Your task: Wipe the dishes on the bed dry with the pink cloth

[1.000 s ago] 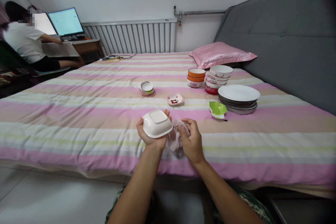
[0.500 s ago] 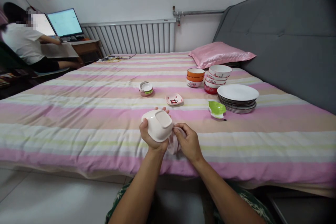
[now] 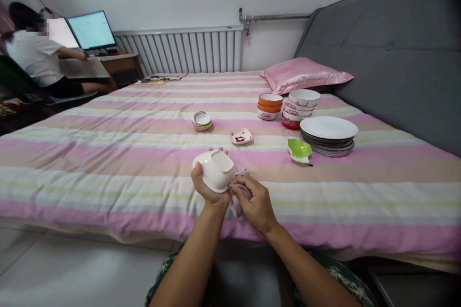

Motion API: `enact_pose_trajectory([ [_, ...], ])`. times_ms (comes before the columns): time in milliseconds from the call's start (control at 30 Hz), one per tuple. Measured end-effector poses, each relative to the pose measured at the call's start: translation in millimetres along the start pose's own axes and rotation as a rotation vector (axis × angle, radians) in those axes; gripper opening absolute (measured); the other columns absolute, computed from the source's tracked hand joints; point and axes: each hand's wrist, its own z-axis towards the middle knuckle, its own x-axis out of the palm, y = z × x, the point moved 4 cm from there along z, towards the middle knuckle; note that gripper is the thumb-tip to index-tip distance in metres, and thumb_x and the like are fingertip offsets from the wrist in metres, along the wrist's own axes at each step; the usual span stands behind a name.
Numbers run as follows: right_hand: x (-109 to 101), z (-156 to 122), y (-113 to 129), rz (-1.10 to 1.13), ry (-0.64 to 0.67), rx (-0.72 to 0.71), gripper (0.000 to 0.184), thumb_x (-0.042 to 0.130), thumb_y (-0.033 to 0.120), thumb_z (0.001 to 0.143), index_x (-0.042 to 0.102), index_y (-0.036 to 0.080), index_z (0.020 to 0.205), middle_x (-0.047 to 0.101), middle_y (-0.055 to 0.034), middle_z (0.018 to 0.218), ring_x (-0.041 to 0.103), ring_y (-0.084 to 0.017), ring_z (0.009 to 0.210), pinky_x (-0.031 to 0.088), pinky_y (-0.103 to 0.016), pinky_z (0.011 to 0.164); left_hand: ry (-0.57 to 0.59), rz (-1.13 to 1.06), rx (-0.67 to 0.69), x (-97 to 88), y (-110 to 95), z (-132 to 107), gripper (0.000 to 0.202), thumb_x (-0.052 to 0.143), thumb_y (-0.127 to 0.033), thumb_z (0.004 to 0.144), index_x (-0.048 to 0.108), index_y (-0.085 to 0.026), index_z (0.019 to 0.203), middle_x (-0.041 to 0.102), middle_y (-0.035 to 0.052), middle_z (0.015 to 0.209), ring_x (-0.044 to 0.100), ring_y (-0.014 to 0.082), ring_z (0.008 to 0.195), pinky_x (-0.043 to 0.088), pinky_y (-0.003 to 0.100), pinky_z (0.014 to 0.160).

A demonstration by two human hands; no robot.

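My left hand (image 3: 207,187) grips a white bowl (image 3: 215,171) tipped over, its squarish base turned up toward me. Fingertips show past the bowl's far edge; its inside is hidden. My right hand (image 3: 255,201) pinches a pale pinkish cloth (image 3: 236,205) against the bowl's right rim, and part of the cloth hangs below. Just beyond my hands a small pink-rimmed dish (image 3: 241,136) with a red and black picture lies on the striped bedspread. To the right is a green leaf-shaped dish (image 3: 299,150).
A stack of plates (image 3: 329,128) stands at the right, in front of stacked white and red bowls (image 3: 301,105) and orange bowls (image 3: 270,103). Small nested dishes (image 3: 202,121) sit farther left. A pink pillow (image 3: 306,74) lies behind. At far left a person (image 3: 34,55) sits by monitors.
My right hand has moved the cloth slightly left and down along the bowl's rim. My left hand keeps its hold on the bowl. The view has shifted a little.
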Motion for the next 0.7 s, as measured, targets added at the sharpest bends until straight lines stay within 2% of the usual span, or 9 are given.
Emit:
enact_pose_trajectory([
  [167,3,-3,11,-0.02,0.025,-0.143,0.013,0.053,0.019,0.086,0.065,0.023,0.089,0.066,-0.004,0.083,0.062,-0.018,0.084,0.05,-0.033,0.079,-0.028,-0.028,0.005,-2.8,2,1,0.045,0.053,-0.05,0.069,0.065,-0.015,0.094,0.069,0.0099,0.086,0.065,0.0254,0.085,0.047,0.034,0.075],
  [367,5,-13,18,-0.061,0.02,-0.325,0.029,0.054,0.01,0.084,0.065,0.024,0.106,0.066,-0.0054,0.092,0.063,-0.015,0.087,0.052,-0.027,0.075,-0.019,-0.022,-0.032,-2.6,4,0,0.043,0.052,-0.049,0.071,0.065,-0.016,0.095,0.07,0.0093,0.087,0.065,0.0243,0.084,0.048,0.033,0.075],
  [500,3,-12,15,-0.079,-0.007,-0.315,0.029,0.054,0.011,0.084,0.066,0.025,0.106,0.066,-0.0046,0.09,0.063,-0.014,0.086,0.053,-0.027,0.075,-0.034,-0.03,-0.071,-1.8,3,0,0.045,0.051,-0.05,0.071,0.065,-0.014,0.093,0.07,0.011,0.086,0.066,0.0254,0.084,0.049,0.034,0.075],
  [700,-1,-6,8,-0.114,-0.06,-0.289,0.023,0.055,0.012,0.085,0.068,0.024,0.1,0.066,-0.0052,0.088,0.063,-0.015,0.085,0.053,-0.027,0.075,0.019,-0.049,-0.153,-1.4,2,4,0.056,0.052,-0.055,0.067,0.065,-0.007,0.094,0.068,0.0205,0.094,0.063,0.0346,0.096,0.049,0.042,0.081],
])
